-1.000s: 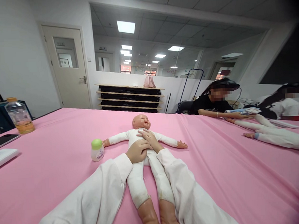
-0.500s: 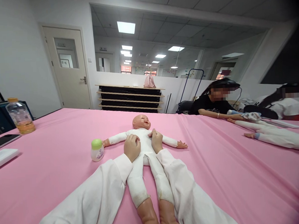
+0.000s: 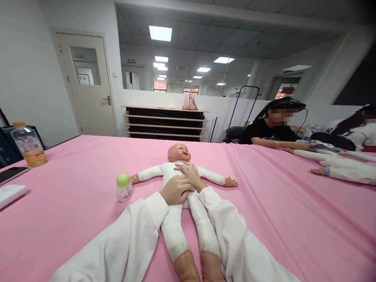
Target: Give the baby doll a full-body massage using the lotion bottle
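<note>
A baby doll (image 3: 176, 231) with a white cloth body lies on its back on the pink-covered table (image 3: 92, 166), head away from me and arms spread. My left hand (image 3: 177, 189) rests across its belly, fingers extended to the right and holding nothing. Higher up, my right hand (image 3: 191, 174) lies on the doll's chest with its fingers stretched out toward the upper left. The two hands are close together, the left one nearer to me. Beside the doll's hand on the left stands a small white jar (image 3: 124, 189) with a green lid.
At the left edge are a drink bottle (image 3: 29, 146), a phone (image 3: 9, 177) and a white box-like object (image 3: 6, 196). On the right, a person in black (image 3: 270, 129) handles cloth by another doll (image 3: 347, 163). A second person (image 3: 368, 131) sits farther right.
Both hands have moved inward over the doll's torso from its two sides. Their curled fingers have straightened and now lie on its chest and belly. The view has shifted slightly.
</note>
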A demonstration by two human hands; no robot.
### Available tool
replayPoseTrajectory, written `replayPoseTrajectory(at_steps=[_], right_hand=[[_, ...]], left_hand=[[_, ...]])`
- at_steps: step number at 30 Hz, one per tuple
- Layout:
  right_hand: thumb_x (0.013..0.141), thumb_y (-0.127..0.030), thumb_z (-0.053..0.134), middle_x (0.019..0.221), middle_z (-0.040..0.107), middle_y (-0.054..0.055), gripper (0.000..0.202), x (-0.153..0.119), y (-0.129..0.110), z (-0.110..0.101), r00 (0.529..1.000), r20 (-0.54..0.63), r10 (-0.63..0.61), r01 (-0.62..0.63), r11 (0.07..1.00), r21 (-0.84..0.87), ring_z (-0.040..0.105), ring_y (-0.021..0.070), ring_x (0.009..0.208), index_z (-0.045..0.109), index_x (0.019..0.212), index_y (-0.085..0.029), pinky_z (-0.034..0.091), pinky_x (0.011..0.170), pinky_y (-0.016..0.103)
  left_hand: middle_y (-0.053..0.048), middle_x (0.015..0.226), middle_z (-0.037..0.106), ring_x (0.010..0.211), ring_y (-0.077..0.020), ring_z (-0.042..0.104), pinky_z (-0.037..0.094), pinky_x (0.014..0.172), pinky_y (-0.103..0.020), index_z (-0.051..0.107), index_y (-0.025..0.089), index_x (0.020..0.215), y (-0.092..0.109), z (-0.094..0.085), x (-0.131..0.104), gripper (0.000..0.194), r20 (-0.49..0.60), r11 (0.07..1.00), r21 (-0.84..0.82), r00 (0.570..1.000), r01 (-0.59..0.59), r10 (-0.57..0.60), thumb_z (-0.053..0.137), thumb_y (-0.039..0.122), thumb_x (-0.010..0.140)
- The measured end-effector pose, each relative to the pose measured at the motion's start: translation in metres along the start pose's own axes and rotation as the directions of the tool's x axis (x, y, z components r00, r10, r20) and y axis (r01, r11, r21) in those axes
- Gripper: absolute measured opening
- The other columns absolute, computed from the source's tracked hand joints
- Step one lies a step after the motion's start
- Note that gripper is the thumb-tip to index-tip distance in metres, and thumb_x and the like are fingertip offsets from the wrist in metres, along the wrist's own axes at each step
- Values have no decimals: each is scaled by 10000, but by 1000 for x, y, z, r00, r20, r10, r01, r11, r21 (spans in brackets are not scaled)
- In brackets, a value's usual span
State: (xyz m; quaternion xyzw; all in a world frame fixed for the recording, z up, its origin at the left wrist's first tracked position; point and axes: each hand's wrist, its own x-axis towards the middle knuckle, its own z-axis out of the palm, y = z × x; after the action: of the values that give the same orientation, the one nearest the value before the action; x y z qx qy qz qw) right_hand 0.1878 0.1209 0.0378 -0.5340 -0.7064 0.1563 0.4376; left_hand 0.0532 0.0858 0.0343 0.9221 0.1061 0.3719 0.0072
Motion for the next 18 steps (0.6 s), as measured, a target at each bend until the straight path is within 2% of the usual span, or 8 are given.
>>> replayPoseTrajectory(at_steps=[2, 5, 7, 9, 11, 12, 15, 18], right_hand=[[868, -380, 342, 1038, 656, 13, 377, 3, 6, 1, 995, -95, 31, -32, 999, -4, 450, 235, 1167, 698, 844, -259, 201, 1042, 474], [863, -422, 306, 1036, 657, 45, 444, 4, 13, 1, 965, -239, 111, -95, 992, 79, 549, 221, 1051, 696, 813, -215, 347, 966, 397], [853, -446, 296, 959, 678, 67, 474, 2, 15, 0, 938, -297, 176, -141, 981, 137, 593, 217, 958, 689, 780, -192, 406, 895, 366], [839, -457, 302, 872, 689, 83, 478, -1, 14, -1, 911, -350, 220, -173, 972, 159, 614, 220, 870, 675, 725, -181, 430, 838, 359], [822, -491, 314, 761, 686, 94, 491, -3, 12, -1, 884, -398, 246, -188, 965, 181, 620, 225, 771, 642, 628, -181, 446, 782, 360], [812, -518, 323, 701, 676, 94, 502, -5, 10, -1, 876, -412, 250, -181, 963, 200, 617, 224, 722, 616, 577, -185, 453, 757, 361], [798, -571, 348, 607, 647, 78, 530, -8, 4, -1, 926, -340, 167, -74, 960, 270, 609, 206, 664, 561, 493, -194, 464, 752, 350], [817, -561, 358, 736, 682, 70, 523, -8, 0, -1, 990, -137, -11, 52, 953, 300, 617, 201, 791, 635, 595, -178, 452, 832, 352]], left_hand=[[-18, 886, 674, 858, -165, 566, 417, 789, -323, 645, 205, 826, -1, 1, -1, 268, 3, 998, -25, 998, 55, -55, 424, 91, 725], [-6, 935, 678, 955, -167, 564, 399, 858, -346, 651, 220, 863, -4, 6, -2, 280, -43, 976, -46, 976, 211, -213, 433, 87, 747], [-16, 1023, 658, 1056, -180, 530, 379, 914, -370, 647, 218, 901, -6, 10, -2, 289, -116, 934, -34, 927, 356, -358, 436, 86, 753], [-41, 1137, 610, 1140, -207, 478, 359, 952, -406, 629, 205, 970, -7, 13, -3, 297, -192, 864, -14, 846, 503, -496, 445, 105, 760], [-61, 1189, 573, 1158, -232, 459, 355, 956, -433, 609, 196, 1018, -7, 14, -3, 297, -240, 804, 12, 782, 594, -575, 455, 137, 771], [-67, 1167, 580, 1128, -236, 476, 367, 938, -435, 606, 195, 1018, -7, 14, -4, 289, -254, 789, 31, 768, 613, -587, 458, 147, 774], [-73, 948, 628, 916, -221, 542, 429, 810, -392, 614, 173, 903, -6, 11, -5, 232, -301, 795, 117, 784, 596, -543, 445, 112, 756], [-66, 744, 601, 775, -201, 529, 441, 714, -343, 583, 164, 717, -6, 9, -6, 188, -309, 885, 194, 883, 422, -353, 421, 70, 724]])
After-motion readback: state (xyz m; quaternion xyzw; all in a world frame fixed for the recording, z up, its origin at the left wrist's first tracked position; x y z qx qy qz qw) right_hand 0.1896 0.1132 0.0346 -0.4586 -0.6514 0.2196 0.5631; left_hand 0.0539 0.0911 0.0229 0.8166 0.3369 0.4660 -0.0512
